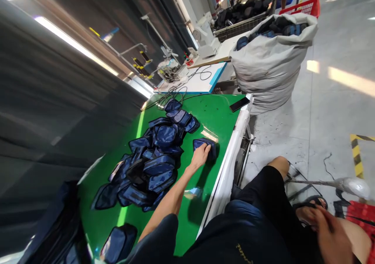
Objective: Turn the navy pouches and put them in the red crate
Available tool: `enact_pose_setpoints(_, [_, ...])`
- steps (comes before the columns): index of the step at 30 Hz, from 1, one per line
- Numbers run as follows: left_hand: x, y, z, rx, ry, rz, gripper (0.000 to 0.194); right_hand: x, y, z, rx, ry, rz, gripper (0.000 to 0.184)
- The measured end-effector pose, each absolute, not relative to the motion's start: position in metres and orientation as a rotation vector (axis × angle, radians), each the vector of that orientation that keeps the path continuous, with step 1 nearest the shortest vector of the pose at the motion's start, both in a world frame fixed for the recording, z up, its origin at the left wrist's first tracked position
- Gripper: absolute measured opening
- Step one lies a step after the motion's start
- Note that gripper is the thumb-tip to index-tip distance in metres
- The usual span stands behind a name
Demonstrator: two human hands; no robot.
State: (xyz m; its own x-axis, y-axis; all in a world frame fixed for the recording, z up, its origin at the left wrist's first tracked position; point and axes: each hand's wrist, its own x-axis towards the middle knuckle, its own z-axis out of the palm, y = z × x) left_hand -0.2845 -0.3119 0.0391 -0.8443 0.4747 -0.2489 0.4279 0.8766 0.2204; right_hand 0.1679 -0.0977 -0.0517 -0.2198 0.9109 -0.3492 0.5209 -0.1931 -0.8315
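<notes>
My left hand point(201, 155) reaches across the green tabletop point(216, 111) and is closed on the top edge of a small navy pouch point(199, 142) with dark trim. The pouch is near the table's right edge. Left of it lies a heap of similar navy pouches point(161, 166), stacked loosely and overlapping. One more navy pouch point(115, 242) is apart from the heap at the near left. My right hand point(334, 234) is low at the right, above my leg and away from the table. Its slightly blurred fingers are curled together; whatever they hold, if anything, cannot be made out.
A phone point(239, 104) lies at the table's far right corner. Beyond stand a sewing machine point(170, 70) with thread cones and loose cables. A large white sack point(269, 68) full of dark pouches stands on the floor. Dark curtains point(58, 100) hang along the left.
</notes>
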Motion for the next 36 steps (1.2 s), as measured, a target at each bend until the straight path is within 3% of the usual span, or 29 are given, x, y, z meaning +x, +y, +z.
enact_pose_setpoints(3, [-0.229, -0.267, 0.047, 0.806, 2.413, 0.807, 0.051, 0.122, -0.120, -0.021, -1.453, -1.722, 1.585, 0.071])
enact_pose_setpoints(6, [-0.166, -0.225, 0.060, 0.813, 1.910, 1.129, 0.055, 0.072, -0.137, 0.009, -1.141, -1.890, 1.475, 0.061])
enact_pose_setpoints(10, [-0.103, -0.191, 0.068, 0.847, 1.637, 1.142, 0.053, 0.057, -0.143, 0.024, -1.079, -1.957, 1.036, 0.043])
enact_pose_setpoints(15, [-0.063, -0.179, 0.061, 1.093, 1.785, 0.753, 0.046, 0.096, -0.143, 0.017, -1.138, -2.041, 0.605, 0.040])
enact_pose_setpoints(19, [-0.050, -0.181, 0.047, 1.228, 1.775, 0.678, 0.046, 0.147, -0.127, -0.005, -1.410, -1.937, 0.554, 0.052])
enact_pose_setpoints(23, [-0.042, -0.184, 0.029, 1.472, 1.589, 0.732, 0.031, 0.204, -0.106, -0.029, -1.887, -1.606, 0.672, 0.071])
enact_pose_setpoints(28, [-0.015, -0.178, 0.026, 1.582, 1.281, 0.855, 0.024, 0.211, -0.115, -0.007, -1.780, -1.567, 0.933, 0.063])
enact_pose_setpoints(32, [0.002, -0.160, 0.052, 1.555, 1.079, 0.923, 0.023, 0.199, -0.140, 0.038, -1.798, -1.414, 0.693, 0.067])
enact_pose_setpoints(36, [0.010, -0.135, 0.078, 1.327, 0.996, 1.081, 0.020, 0.203, -0.154, 0.070, -1.873, -1.265, 0.240, 0.054])
